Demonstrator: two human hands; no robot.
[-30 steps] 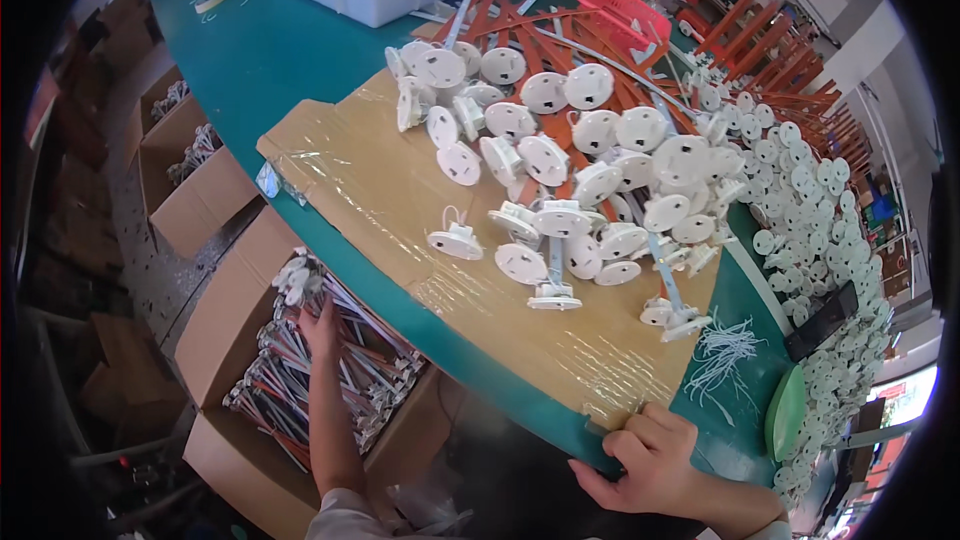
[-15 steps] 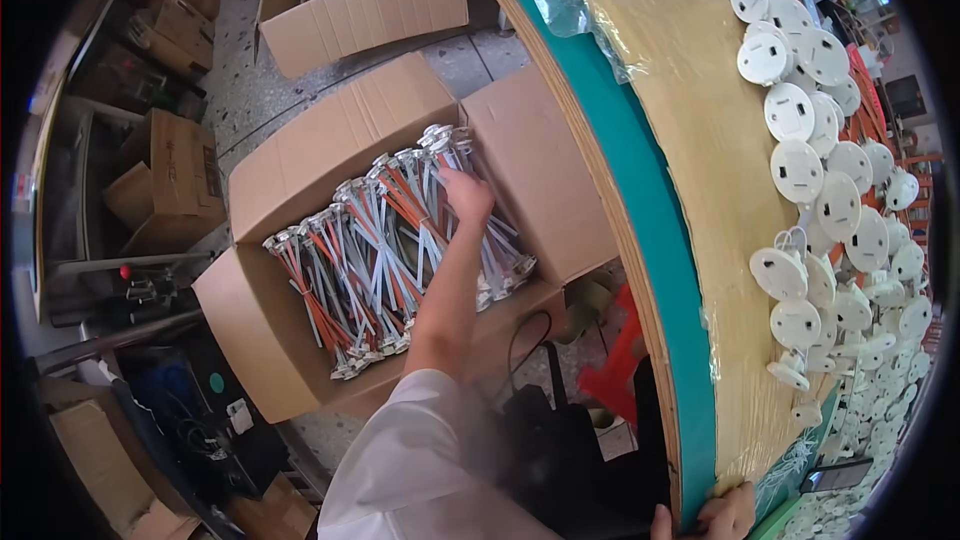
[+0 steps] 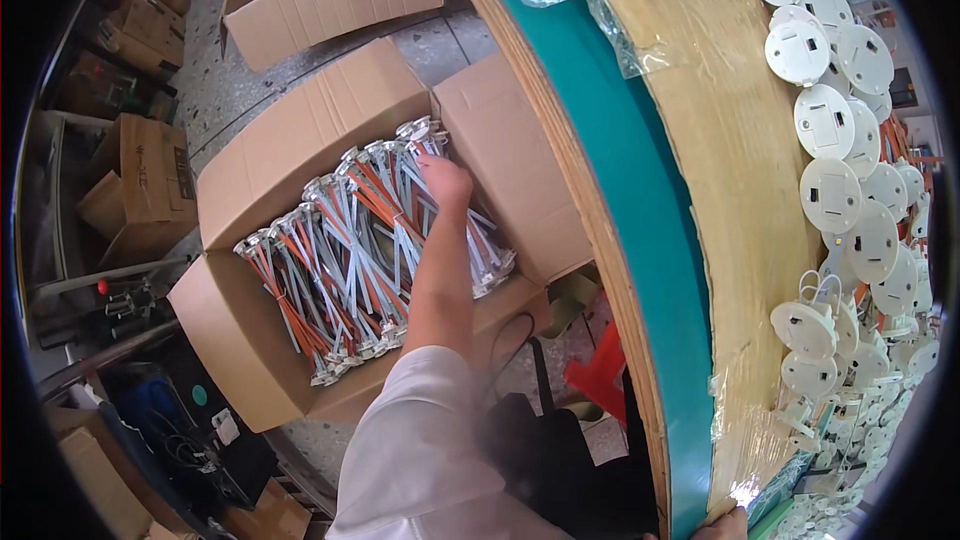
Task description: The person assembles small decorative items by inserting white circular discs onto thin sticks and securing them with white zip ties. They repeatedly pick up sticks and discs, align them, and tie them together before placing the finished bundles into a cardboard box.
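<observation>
Left hand (image 3: 445, 180) half-curled at strips (image 3: 380, 202) by the box (image 3: 320, 145)'s far corner, can't tell if gripping. Right hand (image 3: 728, 525) mostly cropped at the worktop (image 3: 620, 160) edge, grip unclear.

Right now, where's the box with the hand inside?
In the head view, the box sits left of the green table, with the left hand inside.
</observation>
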